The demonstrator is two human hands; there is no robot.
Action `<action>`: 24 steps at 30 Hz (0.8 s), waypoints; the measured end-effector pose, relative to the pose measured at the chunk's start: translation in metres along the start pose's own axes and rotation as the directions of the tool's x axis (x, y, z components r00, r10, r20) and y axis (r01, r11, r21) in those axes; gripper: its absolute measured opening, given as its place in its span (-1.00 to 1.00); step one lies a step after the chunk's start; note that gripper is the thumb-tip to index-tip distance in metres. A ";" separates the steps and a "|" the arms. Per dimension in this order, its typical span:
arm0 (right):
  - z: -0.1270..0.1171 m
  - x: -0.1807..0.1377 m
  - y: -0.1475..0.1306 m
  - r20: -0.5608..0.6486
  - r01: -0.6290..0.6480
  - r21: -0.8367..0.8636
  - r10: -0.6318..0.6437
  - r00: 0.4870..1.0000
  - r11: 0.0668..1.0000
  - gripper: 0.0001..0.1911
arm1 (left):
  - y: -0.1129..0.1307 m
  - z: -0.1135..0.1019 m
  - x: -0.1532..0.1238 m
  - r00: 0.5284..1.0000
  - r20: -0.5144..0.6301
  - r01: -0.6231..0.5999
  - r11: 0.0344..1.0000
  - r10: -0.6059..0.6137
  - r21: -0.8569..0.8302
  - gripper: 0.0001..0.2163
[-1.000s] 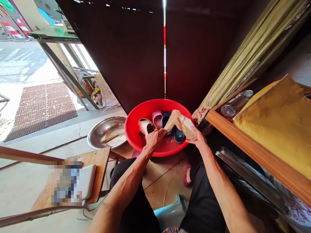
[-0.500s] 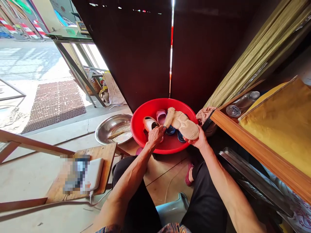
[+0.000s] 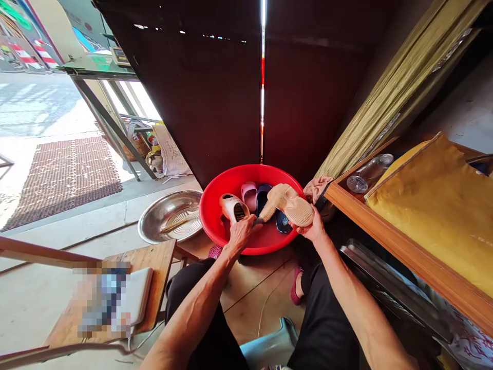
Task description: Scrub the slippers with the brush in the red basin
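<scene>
My right hand [image 3: 314, 229] grips a beige slipper [image 3: 295, 207] sole-up over a red basin [image 3: 215, 205]. My left hand [image 3: 241, 232] is closed on a scrubbing brush [image 3: 268, 208], whose bristles lie against the slipper's near end. In the basin sit a cream slipper [image 3: 233, 207], a pink slipper [image 3: 249, 194] and a dark blue pair [image 3: 282, 222], with a little water at the bottom.
A steel bowl [image 3: 171, 216] with a stick in it stands left of the basin. A wooden stool [image 3: 150, 267] with a white device is at lower left. A wooden-framed ledge [image 3: 408, 252] with a plastic bottle [image 3: 367, 173] runs along the right. A dark door is behind.
The brush has slid along the slipper's sole, from its far tip towards the near end. The head camera shifted slightly; the slipper stays held over the basin.
</scene>
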State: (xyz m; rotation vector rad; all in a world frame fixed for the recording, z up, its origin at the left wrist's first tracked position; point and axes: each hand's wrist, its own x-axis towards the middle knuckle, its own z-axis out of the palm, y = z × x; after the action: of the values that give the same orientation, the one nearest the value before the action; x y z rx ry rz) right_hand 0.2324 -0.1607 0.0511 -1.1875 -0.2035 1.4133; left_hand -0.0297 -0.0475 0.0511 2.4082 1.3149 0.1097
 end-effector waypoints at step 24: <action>0.020 0.009 0.014 -0.020 0.020 -0.092 -0.022 1.000 0.996 -0.17 | 0.000 0.002 0.011 0.995 -0.091 -0.026 0.989 0.039 0.148 -0.61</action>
State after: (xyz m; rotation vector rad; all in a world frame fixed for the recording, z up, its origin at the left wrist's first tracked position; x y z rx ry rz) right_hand 0.2112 -0.1472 0.0460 -1.2712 -0.2676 1.3847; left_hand -0.0237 -0.0390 0.0482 2.5768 1.3688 0.1407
